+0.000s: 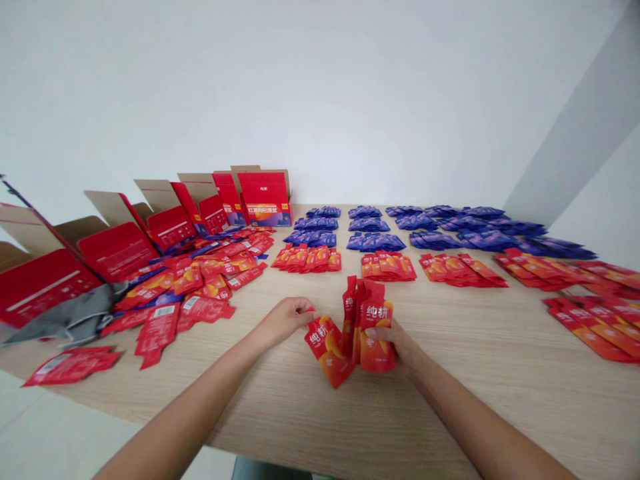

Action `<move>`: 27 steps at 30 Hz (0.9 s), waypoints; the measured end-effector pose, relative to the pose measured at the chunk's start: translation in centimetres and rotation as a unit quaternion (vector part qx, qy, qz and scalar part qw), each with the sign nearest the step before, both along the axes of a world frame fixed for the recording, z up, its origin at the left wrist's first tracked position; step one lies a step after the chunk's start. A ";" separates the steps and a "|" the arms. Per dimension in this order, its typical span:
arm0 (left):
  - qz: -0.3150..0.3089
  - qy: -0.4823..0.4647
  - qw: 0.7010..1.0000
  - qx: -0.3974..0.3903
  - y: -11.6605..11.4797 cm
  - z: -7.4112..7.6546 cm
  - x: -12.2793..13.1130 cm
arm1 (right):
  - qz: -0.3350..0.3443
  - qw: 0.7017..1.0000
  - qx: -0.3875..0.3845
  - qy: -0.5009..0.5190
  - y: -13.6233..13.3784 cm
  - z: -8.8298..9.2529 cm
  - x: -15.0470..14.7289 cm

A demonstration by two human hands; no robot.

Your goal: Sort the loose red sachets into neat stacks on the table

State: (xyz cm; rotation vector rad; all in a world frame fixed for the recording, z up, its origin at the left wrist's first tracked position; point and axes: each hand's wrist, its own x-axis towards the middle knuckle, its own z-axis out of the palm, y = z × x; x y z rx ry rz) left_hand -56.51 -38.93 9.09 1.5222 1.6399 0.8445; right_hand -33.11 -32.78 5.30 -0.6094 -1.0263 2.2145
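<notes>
My left hand (289, 321) pinches the top corner of a red pouch (327, 347), which hangs tilted over the front middle of the table. Close beside it, my right hand (399, 343) grips a bunch of red pouches (376, 313) held upright, fingers wrapped round their right side. The lower end of the left pouch meets the bunch. Just beyond my hands lie fanned stacks of red pouches, one (307, 259) at the left and another (389, 267) straight ahead. A loose heap of red pouches (200, 273) spreads to the left of my left hand.
Open red boxes (265, 197) line the back left of the wooden table (280, 413). Stacks of blue pouches (375, 242) stand in rows at the back. More red stacks (595, 327) lie at the right. A grey cloth (75, 317) sits by the heap at the left.
</notes>
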 end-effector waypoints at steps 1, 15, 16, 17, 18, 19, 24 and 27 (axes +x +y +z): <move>0.009 -0.027 1.000 -0.001 0.6 -0.2 0.4 | 0.012 1.000 -0.002 -0.007 -0.1 -0.1 0.0; 0.137 0.001 0.971 0.198 5.7 -1.2 7.0 | -0.025 0.998 -0.053 -0.022 -0.7 0.0 -0.6; 0.138 -0.011 0.969 0.206 6.0 -1.4 7.2 | -0.025 0.998 -0.057 -0.021 -0.6 0.0 -0.5; 0.137 -0.024 0.967 0.212 6.2 -1.6 7.4 | -0.022 0.998 -0.062 -0.020 -0.5 0.0 -0.4; 0.135 -0.035 0.967 0.215 6.3 -1.8 7.5 | -0.017 0.997 -0.068 -0.019 -0.4 -0.1 -0.3; 0.133 -0.041 0.967 0.214 6.4 -2.0 7.5 | -0.011 0.997 -0.073 -0.017 -0.3 -0.2 -0.3; 0.106 0.009 0.978 0.177 6.2 -2.3 5.6 | 0.013 0.995 -0.097 -0.004 0.1 -0.8 0.0; 0.124 0.095 0.980 0.126 5.7 -2.5 1.3 | 0.009 0.995 -0.100 -0.002 0.1 -0.7 0.0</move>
